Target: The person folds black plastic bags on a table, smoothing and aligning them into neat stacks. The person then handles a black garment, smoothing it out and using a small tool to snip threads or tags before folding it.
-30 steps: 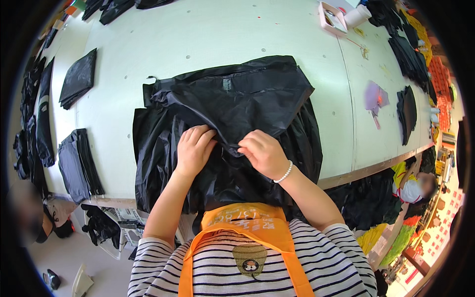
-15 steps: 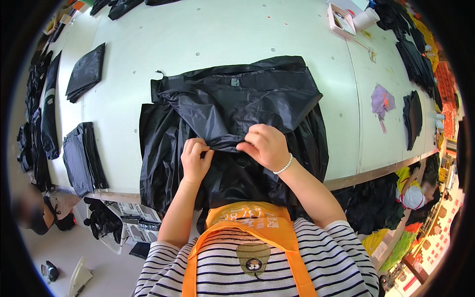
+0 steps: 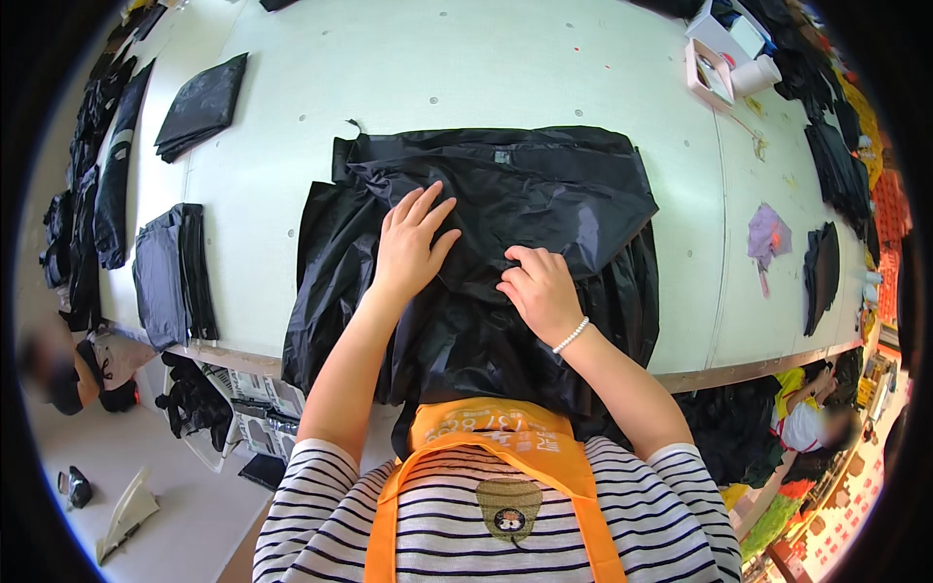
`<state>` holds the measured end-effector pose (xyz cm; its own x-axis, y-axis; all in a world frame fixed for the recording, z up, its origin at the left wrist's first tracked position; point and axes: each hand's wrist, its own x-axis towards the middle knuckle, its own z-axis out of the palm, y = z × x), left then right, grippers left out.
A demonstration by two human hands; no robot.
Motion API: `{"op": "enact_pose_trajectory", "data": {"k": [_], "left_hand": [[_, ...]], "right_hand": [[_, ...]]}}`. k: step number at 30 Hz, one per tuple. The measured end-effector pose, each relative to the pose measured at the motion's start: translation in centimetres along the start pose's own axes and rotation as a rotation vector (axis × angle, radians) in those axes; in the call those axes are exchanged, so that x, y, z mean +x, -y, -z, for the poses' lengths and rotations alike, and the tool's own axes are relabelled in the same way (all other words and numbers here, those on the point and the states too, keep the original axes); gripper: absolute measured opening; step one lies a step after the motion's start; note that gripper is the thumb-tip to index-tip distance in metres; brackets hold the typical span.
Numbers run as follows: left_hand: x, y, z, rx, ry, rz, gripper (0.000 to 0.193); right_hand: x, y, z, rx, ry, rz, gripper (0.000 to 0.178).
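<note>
A stack of shiny black garments of thin fabric lies in front of me, reaching over the table's near edge. The top one is spread in loose folds, with a small light label near its far edge. My left hand rests on the fabric with its fingers stretched and spread. To its right, my right hand, with a white bead bracelet on the wrist, has curled fingers and thumb closed at a fold of the top garment. The fabric right under its fingertips is partly hidden.
Folded black pieces lie on the pale table at left, others at right. A pink tray, a white cup and a purple scrap are on the right. Other people are beyond both sides.
My left hand has let go of the fabric edge, moved farther up the garment and spread its fingers. My right hand has shifted slightly right; the gathered fold now lies flatter.
</note>
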<state>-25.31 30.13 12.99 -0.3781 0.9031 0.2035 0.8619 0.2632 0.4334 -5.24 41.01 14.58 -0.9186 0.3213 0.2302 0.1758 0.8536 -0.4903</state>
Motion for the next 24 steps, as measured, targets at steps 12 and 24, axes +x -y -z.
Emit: {"op": "enact_pose_trajectory", "data": {"k": [12,24], "left_hand": [[-0.5,2.7,-4.8,0.064,-0.047,0.053,0.021],[3.5,1.4,-4.1,0.018,0.149,0.256,0.031]], "right_hand": [[-2.9,-1.7,-3.9,0.054,0.108,-0.299,0.014],[-3.9,-1.2,-2.9,0.114,0.063,0.420,0.011]]}}
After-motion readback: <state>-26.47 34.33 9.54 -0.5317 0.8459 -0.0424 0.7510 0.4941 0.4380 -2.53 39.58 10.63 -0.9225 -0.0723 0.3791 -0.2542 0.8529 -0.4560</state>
